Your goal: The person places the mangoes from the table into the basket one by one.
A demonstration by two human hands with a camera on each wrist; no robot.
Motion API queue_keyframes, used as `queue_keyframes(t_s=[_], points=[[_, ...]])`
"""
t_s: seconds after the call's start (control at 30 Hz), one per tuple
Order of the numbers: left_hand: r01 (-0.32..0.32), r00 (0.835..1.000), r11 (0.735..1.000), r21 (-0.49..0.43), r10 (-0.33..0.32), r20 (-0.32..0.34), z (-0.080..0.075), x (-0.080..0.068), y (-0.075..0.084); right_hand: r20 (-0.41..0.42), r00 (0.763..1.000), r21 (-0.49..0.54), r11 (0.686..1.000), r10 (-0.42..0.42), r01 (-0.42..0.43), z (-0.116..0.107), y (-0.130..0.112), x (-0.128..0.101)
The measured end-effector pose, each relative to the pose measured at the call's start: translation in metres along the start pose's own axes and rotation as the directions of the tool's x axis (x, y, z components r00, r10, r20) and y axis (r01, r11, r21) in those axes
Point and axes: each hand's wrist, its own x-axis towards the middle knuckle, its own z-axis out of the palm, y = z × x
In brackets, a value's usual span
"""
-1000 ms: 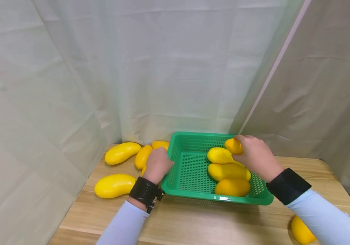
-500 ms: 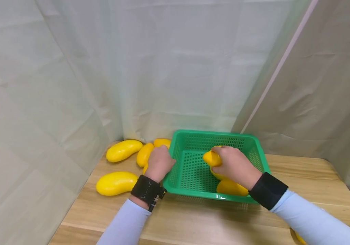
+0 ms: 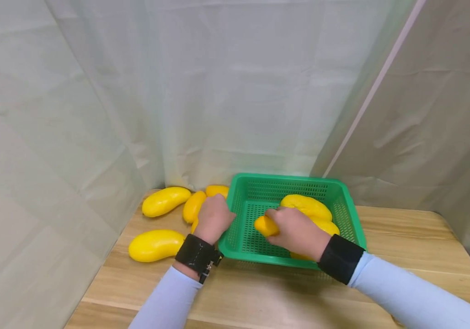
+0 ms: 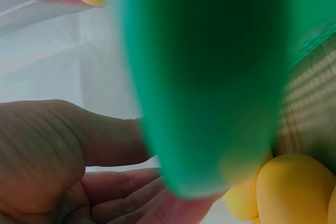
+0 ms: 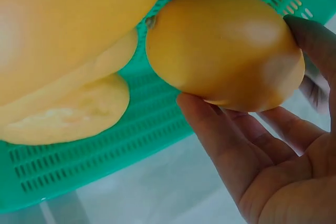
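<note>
Four yellow mangoes lie on the wooden table (image 3: 259,297) left of the green basket (image 3: 344,206): one at the back (image 3: 165,201), two by the basket's corner (image 3: 194,206) (image 3: 217,190), one nearest (image 3: 156,245). The left hand (image 3: 213,218) grips the basket's left rim. The right hand (image 3: 296,230) curls around a mango (image 3: 264,225) over the basket floor, beside at least three more, the topmost (image 3: 307,206) plainest.

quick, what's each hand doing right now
Left hand: grips the left rim of the green basket.
Right hand: holds a yellow mango inside the basket.
</note>
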Motion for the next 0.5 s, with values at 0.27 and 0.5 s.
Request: queue_keyframes(t_s=[0.27,0.5], points=[[-0.013,1.0,1.0,0.013,0.013,-0.005,0.0,0.0,-0.001,0.075,0.997,-0.009,0.999,-0.035,0.035,0.014,-0.007,0.007],[-0.017,1.0,1.0,0.013,0.017,-0.007,0.0,0.001,-0.002,0.087,0.996,-0.01,0.999,-0.033,0.034,0.016,-0.008,0.011]])
